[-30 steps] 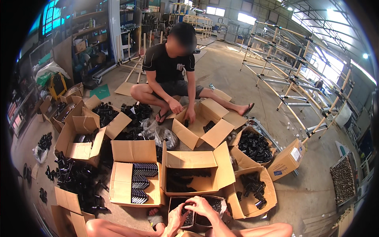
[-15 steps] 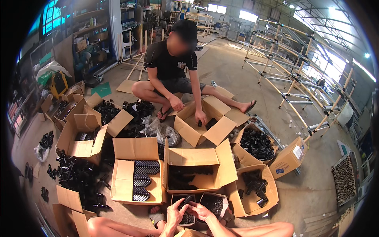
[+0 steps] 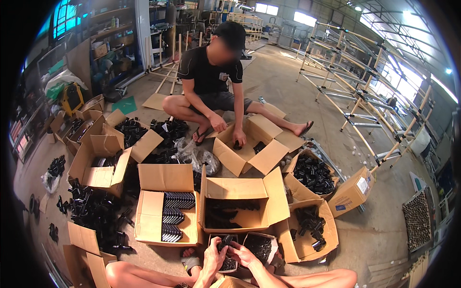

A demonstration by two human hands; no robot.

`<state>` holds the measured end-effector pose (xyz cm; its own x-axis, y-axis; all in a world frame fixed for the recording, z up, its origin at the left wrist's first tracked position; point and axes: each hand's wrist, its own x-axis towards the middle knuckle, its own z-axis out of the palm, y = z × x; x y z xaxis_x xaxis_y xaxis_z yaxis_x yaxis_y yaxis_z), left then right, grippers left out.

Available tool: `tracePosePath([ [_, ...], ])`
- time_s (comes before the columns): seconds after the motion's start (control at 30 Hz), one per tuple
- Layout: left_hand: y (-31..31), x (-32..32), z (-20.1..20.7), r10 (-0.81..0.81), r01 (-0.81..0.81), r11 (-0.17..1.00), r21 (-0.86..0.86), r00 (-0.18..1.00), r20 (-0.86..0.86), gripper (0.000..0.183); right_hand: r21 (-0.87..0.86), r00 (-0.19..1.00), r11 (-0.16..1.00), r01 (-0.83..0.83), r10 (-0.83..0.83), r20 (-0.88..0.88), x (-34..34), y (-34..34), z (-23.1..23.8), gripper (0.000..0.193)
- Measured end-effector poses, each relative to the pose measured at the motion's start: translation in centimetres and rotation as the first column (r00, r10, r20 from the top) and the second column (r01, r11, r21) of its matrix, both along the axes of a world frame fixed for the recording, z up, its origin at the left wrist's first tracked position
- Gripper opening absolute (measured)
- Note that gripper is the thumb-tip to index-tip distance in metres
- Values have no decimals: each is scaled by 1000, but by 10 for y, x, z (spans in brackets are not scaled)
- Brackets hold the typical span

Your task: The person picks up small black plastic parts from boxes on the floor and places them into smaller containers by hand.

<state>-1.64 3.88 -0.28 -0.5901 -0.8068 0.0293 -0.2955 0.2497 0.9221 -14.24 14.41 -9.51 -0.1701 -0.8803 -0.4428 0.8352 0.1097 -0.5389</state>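
Low in front of me, my left hand (image 3: 213, 257) closes its fingers on a black pipe joint (image 3: 224, 243). My right hand (image 3: 244, 254) meets it from the other side, its fingertips pinched at the joint's right end. Just below and beyond the hands stand two small boxes of tiny dark hardware: the left small box (image 3: 231, 271), partly hidden by my hands, and the right small box (image 3: 272, 244). Beyond them is an open carton (image 3: 235, 188) with dark parts inside. Left of it, another carton (image 3: 150, 216) holds black parts in neat stacked rows.
Across from me a seated person (image 3: 211, 72) reaches into an open carton (image 3: 228, 156). A loose pile of black joints (image 3: 91, 211) lies at left. More joints fill cartons at right, near a closed carton (image 3: 353, 192). Pipe frames (image 3: 355, 91) stand at far right.
My hands stay together, and the black joint between them has turned slightly. The other person's hand has shifted a little left inside the carton, around a small black part.
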Motion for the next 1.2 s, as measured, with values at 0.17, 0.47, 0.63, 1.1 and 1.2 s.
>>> tracePosePath([
  [0.17, -7, 1, -1, 9, -9, 993, -114, 1000, -1, 28, 28, 999, 999, 20, -19, -42, -3, -2, 5, 44],
  [0.47, -21, -1, -6, 194, -77, 913, 401, 946, -261, 21, -134, 962, 991, -21, -16, -272, -10, -19, 31, 48],
  [0.63, -16, 5, -19, 216, -37, 859, 511, 930, -296, 25, -66, 968, 998, -24, 7, -250, -7, -13, 39, 53],
  [1.1, -13, 1, -7, 103, -46, 955, 294, 978, -182, 28, -67, 949, 998, -8, -13, -314, -7, -18, 40, 49],
  [1.2, -14, 2, -7, 95, -50, 962, 268, 983, -160, 28, -48, 943, 999, -15, -2, -332, -6, -21, 46, 48],
])
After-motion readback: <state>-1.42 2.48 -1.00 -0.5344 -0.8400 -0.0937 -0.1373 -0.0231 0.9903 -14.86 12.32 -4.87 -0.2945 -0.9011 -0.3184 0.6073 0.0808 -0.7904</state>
